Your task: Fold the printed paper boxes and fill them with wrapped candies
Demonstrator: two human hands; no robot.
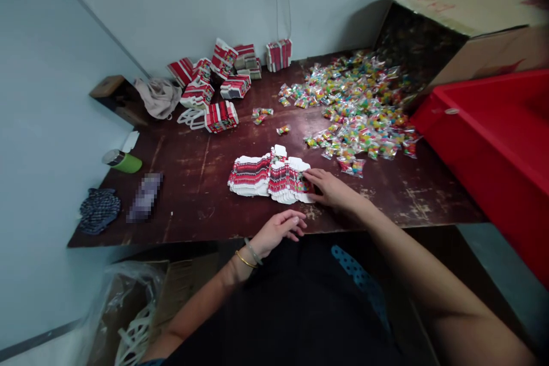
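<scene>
Two overlapping rows of flat red and white printed cartons (251,174) lie fanned out near the middle of the brown table. My right hand (328,186) rests on the right end of the fanned cartons, its fingertips touching the top one. Just in front of the cartons, at the table's front edge, my left hand (281,227) hovers with fingers loosely curved and apart, holding nothing. Several small wrapped candies (360,108) are heaped behind and to the right, with a few loose ones (283,130) behind the cartons.
Bundled cartons (221,116) stand at the back left. A red bin (493,126) and an open cardboard box (480,57) are at the right. On the left are a green cup (124,161), a checked cloth (99,211) and a beige cloth (158,97). The table (184,200) ends before my body.
</scene>
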